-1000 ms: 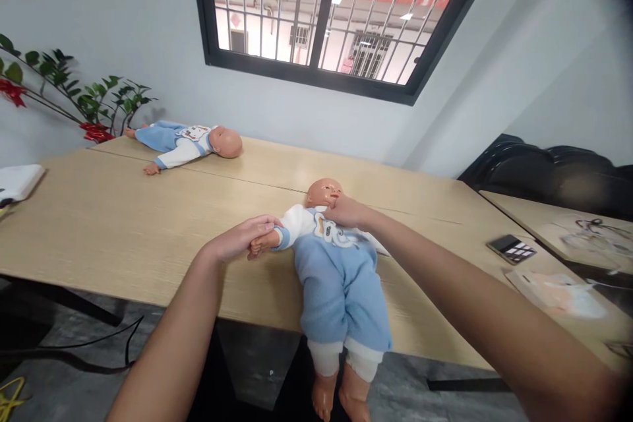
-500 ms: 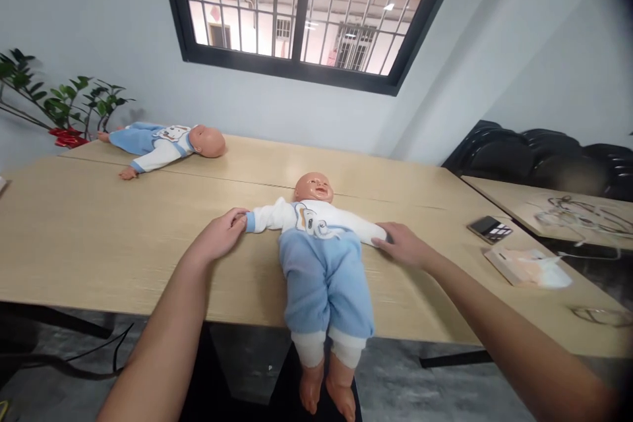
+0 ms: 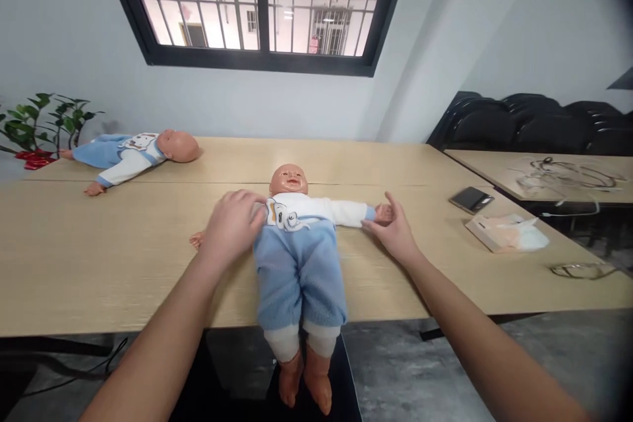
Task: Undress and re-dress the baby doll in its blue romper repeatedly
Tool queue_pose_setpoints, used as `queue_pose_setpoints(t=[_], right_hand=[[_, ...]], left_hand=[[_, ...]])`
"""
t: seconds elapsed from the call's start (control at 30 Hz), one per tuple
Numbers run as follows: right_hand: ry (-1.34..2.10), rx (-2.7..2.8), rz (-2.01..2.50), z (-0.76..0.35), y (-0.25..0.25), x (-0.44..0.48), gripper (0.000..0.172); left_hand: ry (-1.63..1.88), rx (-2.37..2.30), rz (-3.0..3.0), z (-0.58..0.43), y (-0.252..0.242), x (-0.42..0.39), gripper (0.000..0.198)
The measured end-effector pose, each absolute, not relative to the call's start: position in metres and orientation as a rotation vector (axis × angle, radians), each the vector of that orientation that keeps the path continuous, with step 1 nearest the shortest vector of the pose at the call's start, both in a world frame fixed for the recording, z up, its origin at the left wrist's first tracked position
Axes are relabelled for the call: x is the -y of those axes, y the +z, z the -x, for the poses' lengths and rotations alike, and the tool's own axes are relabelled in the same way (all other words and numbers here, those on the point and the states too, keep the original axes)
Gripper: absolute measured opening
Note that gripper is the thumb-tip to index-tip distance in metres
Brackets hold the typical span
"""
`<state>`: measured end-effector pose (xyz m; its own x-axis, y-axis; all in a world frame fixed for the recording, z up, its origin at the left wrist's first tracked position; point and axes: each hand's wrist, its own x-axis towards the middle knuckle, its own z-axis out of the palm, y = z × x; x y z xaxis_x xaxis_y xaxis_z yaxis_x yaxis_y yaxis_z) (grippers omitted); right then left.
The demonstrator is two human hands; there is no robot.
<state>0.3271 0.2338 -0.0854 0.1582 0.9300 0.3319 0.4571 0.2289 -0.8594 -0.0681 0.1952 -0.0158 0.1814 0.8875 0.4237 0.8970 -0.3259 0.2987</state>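
A baby doll (image 3: 297, 217) in a white top and light blue trousers lies face up on the table, its feet past the front edge. My left hand (image 3: 235, 224) is wrapped over the doll's sleeved arm close to the shoulder, hiding most of that sleeve. Beyond my wrist pokes the doll's small hand (image 3: 196, 239). On the other side, my right hand (image 3: 395, 231) loosely holds the doll's outstretched hand (image 3: 383, 213), thumb by the blue cuff (image 3: 370, 213) and index finger pointing up.
A second, similarly dressed doll (image 3: 133, 155) lies at the back left, near a potted plant (image 3: 39, 122). To the right are a phone (image 3: 471, 199), an open tissue pack (image 3: 507, 232) and glasses (image 3: 578, 270). Cables (image 3: 568, 175) lie on another table, with stacked black chairs (image 3: 534, 122) behind.
My left hand has slid from the doll's hand up its arm towards the shoulder. My right hand has moved outward from the sleeve to the doll's other hand. The view has shifted.
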Motion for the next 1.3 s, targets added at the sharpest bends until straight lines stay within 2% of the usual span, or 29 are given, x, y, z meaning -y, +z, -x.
queue_pose_setpoints(t=[0.07, 0.1, 0.17, 0.3, 0.5, 0.7, 0.83, 0.97, 1.1, 1.17, 1.23, 1.3], right_hand=[[0.672, 1.312, 1.234, -0.312, -0.077, -0.239, 0.128], [0.697, 1.256, 1.16, -0.303, -0.073, -0.242, 0.128], [0.703, 1.21, 1.058, -0.285, -0.065, -0.25, 0.119], [0.611, 1.302, 1.019, -0.257, -0.05, -0.267, 0.094], [0.357, 1.67, 1.002, -0.237, -0.042, -0.282, 0.054], [0.496, 2.123, 0.611, -0.229, -0.056, -0.272, 0.028], [0.869, 1.974, 0.539, -0.228, -0.055, -0.26, 0.024], [1.124, 1.703, 0.64, -0.223, -0.058, -0.256, 0.031], [1.23, 1.491, 0.699, -0.221, -0.066, -0.259, 0.033], [1.25, 1.401, 0.685, -0.221, -0.069, -0.261, 0.032], [1.281, 1.343, 0.667, -0.221, -0.07, -0.262, 0.032], [1.338, 1.309, 0.666, -0.22, -0.068, -0.261, 0.03]], left_hand=[[-0.794, 1.66, 2.584, 0.033, -0.004, -0.206, 0.027], [-0.719, 1.601, 2.648, 0.017, 0.0, -0.212, 0.028], [-0.553, 1.538, 2.737, -0.006, 0.003, -0.224, 0.031], [-0.412, 1.545, 2.73, -0.022, 0.001, -0.24, 0.018], [-0.978, 1.037, 2.48, -0.011, -0.018, -0.247, 0.029], [-1.268, 0.753, 2.254, -0.003, -0.029, -0.253, 0.019], [-1.291, 0.818, 2.281, 0.0, -0.028, -0.263, 0.015], [-1.289, 0.861, 2.361, -0.001, -0.033, -0.273, 0.007], [-1.488, 0.912, 2.417, 0.002, -0.036, -0.27, 0.023], [-1.518, 0.886, 2.499, 0.006, -0.035, -0.263, 0.02], [-1.445, 0.885, 2.597, 0.007, -0.033, -0.256, 0.021], [-1.269, 0.929, 2.698, 0.005, -0.031, -0.252, 0.036]])
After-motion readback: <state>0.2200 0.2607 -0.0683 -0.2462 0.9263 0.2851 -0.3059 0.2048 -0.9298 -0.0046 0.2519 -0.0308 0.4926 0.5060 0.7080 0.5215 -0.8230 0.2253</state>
